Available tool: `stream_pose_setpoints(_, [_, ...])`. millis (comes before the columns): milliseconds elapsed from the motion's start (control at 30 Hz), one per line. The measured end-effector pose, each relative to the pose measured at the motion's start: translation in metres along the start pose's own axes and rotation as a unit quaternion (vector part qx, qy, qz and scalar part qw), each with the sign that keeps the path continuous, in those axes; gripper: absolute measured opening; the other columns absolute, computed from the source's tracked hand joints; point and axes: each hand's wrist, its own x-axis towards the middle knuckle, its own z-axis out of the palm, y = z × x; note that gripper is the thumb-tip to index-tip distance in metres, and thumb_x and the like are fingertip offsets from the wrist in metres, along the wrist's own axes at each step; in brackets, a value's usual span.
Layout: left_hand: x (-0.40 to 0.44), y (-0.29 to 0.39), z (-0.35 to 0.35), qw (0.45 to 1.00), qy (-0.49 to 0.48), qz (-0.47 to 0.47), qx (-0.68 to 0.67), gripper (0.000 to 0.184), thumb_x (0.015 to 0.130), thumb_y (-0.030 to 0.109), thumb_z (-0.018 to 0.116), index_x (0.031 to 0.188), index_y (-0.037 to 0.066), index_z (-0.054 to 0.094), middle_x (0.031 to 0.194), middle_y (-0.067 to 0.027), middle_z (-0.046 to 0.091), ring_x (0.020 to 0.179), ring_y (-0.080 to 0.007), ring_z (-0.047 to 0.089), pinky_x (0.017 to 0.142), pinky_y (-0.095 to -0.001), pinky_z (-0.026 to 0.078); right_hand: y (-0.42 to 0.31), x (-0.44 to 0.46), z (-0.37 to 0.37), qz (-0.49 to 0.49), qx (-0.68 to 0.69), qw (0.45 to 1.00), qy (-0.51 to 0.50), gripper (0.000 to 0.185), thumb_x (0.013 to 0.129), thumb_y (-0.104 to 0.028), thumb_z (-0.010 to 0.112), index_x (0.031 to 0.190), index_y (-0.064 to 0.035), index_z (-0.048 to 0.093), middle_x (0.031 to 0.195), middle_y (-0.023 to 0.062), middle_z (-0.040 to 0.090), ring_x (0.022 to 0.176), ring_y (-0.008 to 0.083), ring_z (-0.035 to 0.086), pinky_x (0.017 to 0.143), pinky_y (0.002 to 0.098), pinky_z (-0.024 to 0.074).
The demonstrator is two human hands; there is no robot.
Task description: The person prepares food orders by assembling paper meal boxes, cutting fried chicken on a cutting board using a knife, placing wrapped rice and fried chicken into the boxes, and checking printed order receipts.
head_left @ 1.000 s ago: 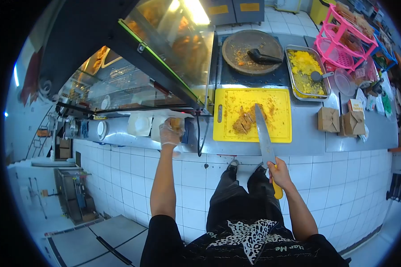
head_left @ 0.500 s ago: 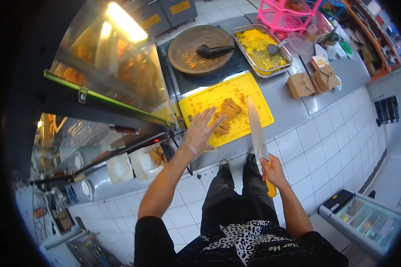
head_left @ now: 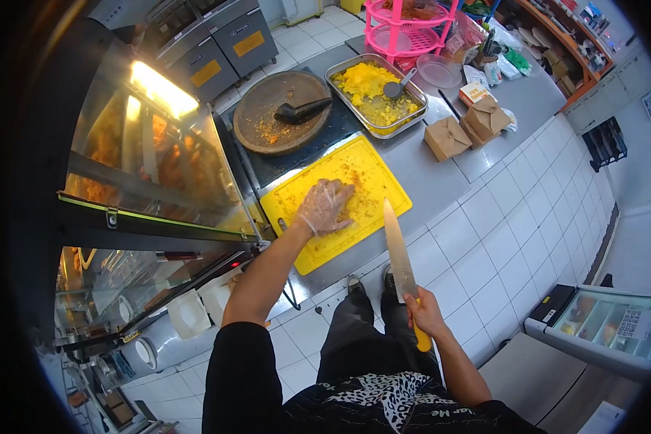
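My left hand [head_left: 325, 207], in a clear plastic glove, is curled down over the yellow cutting board [head_left: 380, 181]. Its fingers close around the cut fried chicken, which is almost wholly hidden beneath them. Brown crumbs are scattered over the board. In my right hand [head_left: 425, 312] is a large kitchen knife [head_left: 398, 253], held by its yellow handle. The blade points away from me, its tip by the board's near right edge.
Beyond the board sit a round stone mortar [head_left: 257, 130] with a dark pestle [head_left: 302, 111] and a metal tray [head_left: 375, 132] of yellow food with a ladle. Cardboard boxes [head_left: 447, 139] stand to the right. A lit glass display case [head_left: 152, 166] borders the left side.
My left hand has gone from spread fingers beside the chicken to curled over it, covering the pieces. The knife stays in my right hand. The whole view has shifted.
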Motion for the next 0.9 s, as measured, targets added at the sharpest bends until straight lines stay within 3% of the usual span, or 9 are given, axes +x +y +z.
stream_pose_setpoints(367, [0.007,0.016,0.059,0.893,0.234,-0.332,-0.194,0.051,0.083,0.041,0.077,0.124,0.014,0.063,0.102,-0.0153,0.071,0.095,-0.0321,0.07,0.081,-0.0451,0.057,-0.014,0.03,-0.034,-0.007,-0.043,0.997,-0.058,0.018,0.105,-0.021,0.054,0.098,-0.0042,0.056,0.06,0.002,0.05,0.043,0.0128,0.05,0.041,0.0287,0.0459])
stream_pose_setpoints(433, [0.007,0.011,0.072,0.762,0.288,-0.396,-0.425,0.049,0.086,0.045,0.077,0.122,0.015,0.064,0.1,-0.0098,0.072,0.092,-0.0254,0.07,0.079,-0.0399,0.056,0.005,0.052,-0.053,-0.044,-0.062,0.994,-0.077,0.018,0.105,-0.021,0.054,0.099,-0.0042,0.056,0.059,0.0018,0.05,0.042,0.0129,0.05,0.039,0.029,0.0452])
stream_pose_setpoints(467, [-0.004,0.007,0.075,0.637,0.334,-0.39,-0.575,0.05,0.087,0.047,0.076,0.123,0.015,0.064,0.1,-0.0064,0.072,0.09,-0.0211,0.07,0.076,-0.0367,0.055,0.008,0.064,-0.055,-0.062,-0.069,0.992,-0.089,0.017,0.105,-0.021,0.054,0.099,-0.0043,0.056,0.059,0.0018,0.05,0.041,0.013,0.05,0.038,0.0291,0.0449])
stream_pose_setpoints(567, [-0.093,0.055,-0.006,0.532,0.226,-0.362,-0.731,0.049,0.095,0.046,0.069,0.13,0.012,0.062,0.108,-0.0012,0.07,0.094,-0.0108,0.066,0.07,-0.0307,0.05,-0.031,0.069,-0.04,-0.059,-0.07,0.989,-0.118,0.018,0.105,-0.021,0.054,0.099,-0.0045,0.055,0.058,0.0017,0.049,0.04,0.0132,0.049,0.037,0.0293,0.044])
stream_pose_setpoints(633, [-0.159,0.092,-0.029,0.428,0.278,-0.398,-0.762,0.051,0.093,0.047,0.071,0.13,0.014,0.062,0.105,0.0004,0.068,0.09,-0.0084,0.065,0.068,-0.0277,0.046,-0.037,0.084,-0.032,-0.08,-0.082,0.984,-0.139,0.019,0.105,-0.022,0.054,0.098,-0.0046,0.054,0.057,0.0015,0.048,0.04,0.0133,0.048,0.037,0.0292,0.0441])
stream_pose_setpoints(700, [-0.241,0.105,-0.026,0.47,0.264,-0.449,-0.712,0.057,0.092,0.053,0.071,0.131,0.013,0.061,0.107,0.0004,0.067,0.09,-0.0096,0.064,0.068,-0.0273,0.046,-0.037,0.106,-0.024,-0.111,-0.113,0.979,-0.13,0.02,0.106,-0.022,0.053,0.097,-0.0049,0.054,0.056,0.0012,0.047,0.039,0.0131,0.048,0.037,0.029,0.0442])
stream_pose_setpoints(800, [-0.344,0.078,-0.035,0.512,0.225,-0.676,-0.48,0.052,0.091,0.048,0.07,0.123,0.007,0.067,0.099,-0.0042,0.072,0.092,-0.0142,0.068,0.079,-0.0328,0.057,-0.049,0.126,-0.004,-0.159,-0.172,0.963,-0.13,0.02,0.106,-0.023,0.052,0.097,-0.0049,0.054,0.056,0.0013,0.047,0.039,0.013,0.048,0.037,0.0287,0.044])
stream_pose_setpoints(833, [-0.379,0.052,-0.013,0.606,0.271,-0.658,-0.356,0.052,0.091,0.046,0.07,0.118,0.001,0.069,0.1,-0.0091,0.075,0.087,-0.0185,0.07,0.079,-0.0327,0.057,-0.051,0.132,0.003,-0.182,-0.175,0.958,-0.136,0.022,0.107,-0.023,0.051,0.096,-0.0047,0.053,0.056,0.0017,0.046,0.039,0.0125,0.047,0.037,0.0286,0.0439])
stream_pose_setpoints(900, [-0.425,0.001,0.0,0.591,0.33,-0.679,-0.286,0.053,0.088,0.042,0.074,0.122,0.002,0.067,0.107,-0.0196,0.073,0.091,-0.0343,0.071,0.081,-0.0413,0.056,-0.057,0.135,0.019,-0.208,-0.2,0.949,-0.124,0.023,0.107,-0.024,0.051,0.096,-0.0042,0.053,0.056,0.0018,0.046,0.039,0.012,0.046,0.037,0.0286,0.0438])
